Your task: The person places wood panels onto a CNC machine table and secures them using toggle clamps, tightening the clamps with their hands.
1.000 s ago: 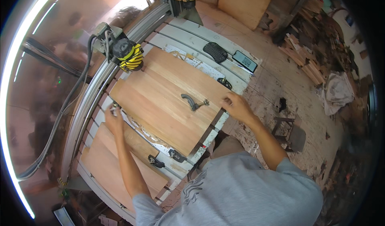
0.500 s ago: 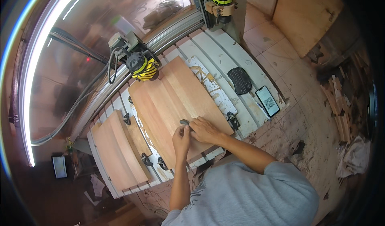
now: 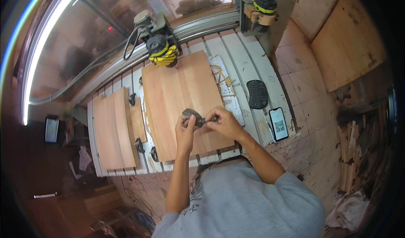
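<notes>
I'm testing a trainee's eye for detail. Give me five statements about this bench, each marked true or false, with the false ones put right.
1. The left hand and right hand both hold one clamp. True.
2. The phone lies left of the keyboard. False: it lies to the right and nearer the person.
3. The striped spindle is at the far edge of the big board. True.
4. The smaller board lies right of the big board. False: it lies to the left.
5. The phone's screen is lit. True.
</notes>
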`<act>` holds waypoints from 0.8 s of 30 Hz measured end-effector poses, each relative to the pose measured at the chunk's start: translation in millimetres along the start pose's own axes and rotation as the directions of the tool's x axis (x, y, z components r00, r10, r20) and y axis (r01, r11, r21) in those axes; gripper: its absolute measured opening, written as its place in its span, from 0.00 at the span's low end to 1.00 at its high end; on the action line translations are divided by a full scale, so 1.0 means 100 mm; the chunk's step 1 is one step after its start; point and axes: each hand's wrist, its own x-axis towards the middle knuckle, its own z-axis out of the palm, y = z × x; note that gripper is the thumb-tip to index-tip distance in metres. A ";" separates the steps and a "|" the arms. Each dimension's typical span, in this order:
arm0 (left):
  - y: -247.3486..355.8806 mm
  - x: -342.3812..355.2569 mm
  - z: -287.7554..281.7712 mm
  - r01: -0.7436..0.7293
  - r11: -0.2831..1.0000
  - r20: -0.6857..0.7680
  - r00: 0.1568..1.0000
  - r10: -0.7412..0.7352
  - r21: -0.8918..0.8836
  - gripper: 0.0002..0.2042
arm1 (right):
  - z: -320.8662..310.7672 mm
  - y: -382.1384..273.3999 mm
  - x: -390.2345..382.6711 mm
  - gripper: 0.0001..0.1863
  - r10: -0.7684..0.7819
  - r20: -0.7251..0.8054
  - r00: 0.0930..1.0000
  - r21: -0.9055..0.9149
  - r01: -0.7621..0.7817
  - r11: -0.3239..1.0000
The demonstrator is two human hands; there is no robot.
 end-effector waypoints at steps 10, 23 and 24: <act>-0.07 0.01 0.08 0.144 0.968 0.120 0.985 -0.121 -0.207 0.17 | -0.11 -0.29 -0.07 0.15 0.110 -0.086 0.990 0.192 -0.091 0.977; -0.12 -0.08 0.07 0.184 0.930 0.155 0.978 -0.141 -0.319 0.19 | -0.31 -0.53 -0.23 0.09 -0.299 -0.058 0.952 -0.353 0.261 0.899; -0.11 -0.08 0.06 0.179 0.935 0.142 0.980 -0.141 -0.306 0.18 | -0.36 -0.52 -0.26 0.08 -0.307 -0.095 0.947 -0.355 0.256 0.899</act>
